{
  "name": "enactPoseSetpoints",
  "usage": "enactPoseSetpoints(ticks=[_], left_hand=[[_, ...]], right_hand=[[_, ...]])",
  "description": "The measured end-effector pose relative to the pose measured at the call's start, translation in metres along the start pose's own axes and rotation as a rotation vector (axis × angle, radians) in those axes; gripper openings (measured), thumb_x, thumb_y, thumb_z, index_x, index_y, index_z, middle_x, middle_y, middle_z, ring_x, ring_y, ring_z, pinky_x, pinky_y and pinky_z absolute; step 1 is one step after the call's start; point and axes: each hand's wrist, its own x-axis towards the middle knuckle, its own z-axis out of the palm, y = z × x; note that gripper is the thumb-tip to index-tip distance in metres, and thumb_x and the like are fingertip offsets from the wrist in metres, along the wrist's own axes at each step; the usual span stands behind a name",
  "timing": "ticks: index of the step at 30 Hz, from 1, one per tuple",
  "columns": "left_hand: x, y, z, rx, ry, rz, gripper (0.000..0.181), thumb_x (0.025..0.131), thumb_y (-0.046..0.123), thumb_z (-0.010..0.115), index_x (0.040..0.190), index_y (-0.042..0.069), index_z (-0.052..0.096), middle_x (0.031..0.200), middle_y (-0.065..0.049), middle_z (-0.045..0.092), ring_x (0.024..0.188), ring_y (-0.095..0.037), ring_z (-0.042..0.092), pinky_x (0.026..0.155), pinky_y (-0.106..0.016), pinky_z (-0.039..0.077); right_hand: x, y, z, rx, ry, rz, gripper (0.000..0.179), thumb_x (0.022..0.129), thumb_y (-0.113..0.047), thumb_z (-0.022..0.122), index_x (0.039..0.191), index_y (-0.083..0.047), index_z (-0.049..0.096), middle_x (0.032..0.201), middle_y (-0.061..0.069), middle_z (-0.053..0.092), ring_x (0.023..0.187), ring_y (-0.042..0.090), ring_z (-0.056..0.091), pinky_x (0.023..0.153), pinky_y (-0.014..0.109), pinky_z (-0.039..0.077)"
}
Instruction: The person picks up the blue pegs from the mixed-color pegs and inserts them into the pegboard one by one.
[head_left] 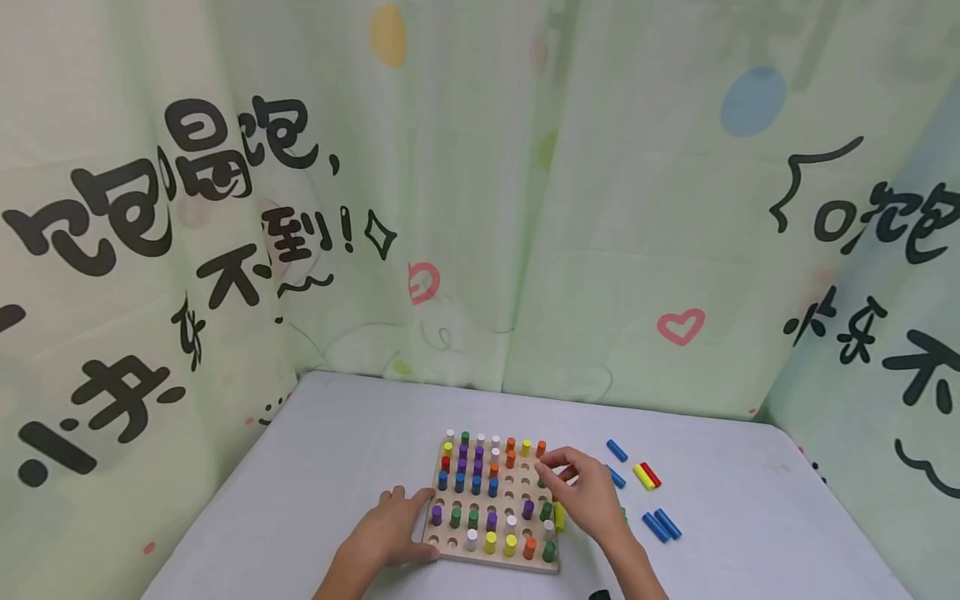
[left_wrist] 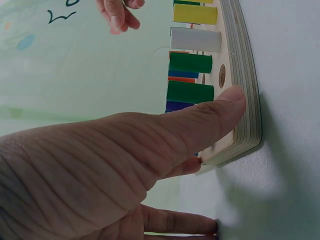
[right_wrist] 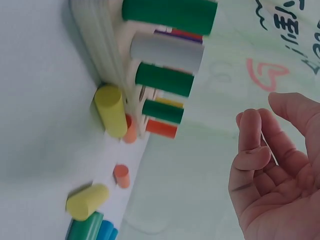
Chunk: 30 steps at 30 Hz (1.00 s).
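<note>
Curtains (head_left: 600,250) back the counter (head_left: 360,433). Left hand (head_left: 386,529), fingers straight, touches the pegboard (head_left: 498,564); right hand (head_left: 588,492) is relaxed. A black object (head_left: 600,595) is cropped.

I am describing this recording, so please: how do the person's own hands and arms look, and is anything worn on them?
The left hand and right hand are bare, with no gloves. Neither the left forearm nor the right forearm shows a sleeve. Fine creases cross the base of the left thumb.
</note>
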Motion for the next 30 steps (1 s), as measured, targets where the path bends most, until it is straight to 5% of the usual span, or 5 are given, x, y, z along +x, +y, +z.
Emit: enactPoseSetpoints(ticks=[30], left_hand=[[0.002, -0.001, 0.001, -0.015, 0.006, 0.005, 0.076, 0.074, 0.038, 0.091, 0.138, 0.011, 0.061, 0.123, -0.024, 0.059, 0.115, -0.043, 0.056, 0.095, -0.065, 0.052]], right_hand=[[0.002, 0.050, -0.053, -0.142, 0.077, 0.093, 0.014, 0.094, -0.017, 0.075, 0.100, -0.005, 0.074, 0.098, 0.008, 0.075, 0.078, 0.016, 0.060, 0.061, 0.021, 0.051]])
